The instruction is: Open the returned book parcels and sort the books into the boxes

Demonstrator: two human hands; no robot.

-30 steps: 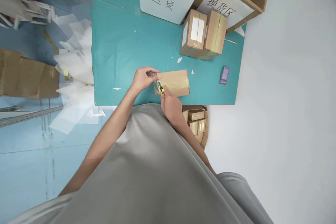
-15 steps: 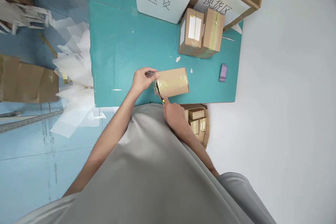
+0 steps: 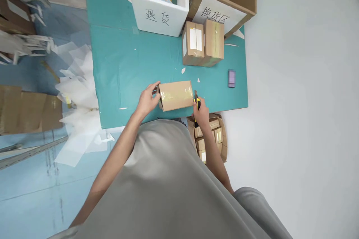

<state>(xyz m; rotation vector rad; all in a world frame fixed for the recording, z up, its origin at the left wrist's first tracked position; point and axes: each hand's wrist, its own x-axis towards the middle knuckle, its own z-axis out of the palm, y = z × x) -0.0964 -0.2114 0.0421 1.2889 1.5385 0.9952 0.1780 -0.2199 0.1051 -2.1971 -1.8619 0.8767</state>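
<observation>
A small taped cardboard box [image 3: 176, 96] lies on the green tabletop [image 3: 123, 63] near its front edge. Its left end gapes a little, with a dark slit along the edge. My left hand [image 3: 147, 100] grips that end, fingertips at the far corner and thumb on the near side. In my right hand [image 3: 201, 114] is a black and yellow utility knife [image 3: 198, 102], fingers wrapped round its handle. The blade points away from me, just off the box's right end.
Two taped cartons [image 3: 193, 43] stand behind the box, before a white foam bin [image 3: 158, 13] and a large cardboard box [image 3: 224, 13]. A blurred purple phone-like object [image 3: 231, 78] lies at the right. Below the edge is a carton of small boxes [image 3: 218, 134]; white sheets [image 3: 81, 119] litter the left.
My right hand has carried the knife from the box's left end to beyond its right end. My left hand stays at the left end. The camera view has shifted.
</observation>
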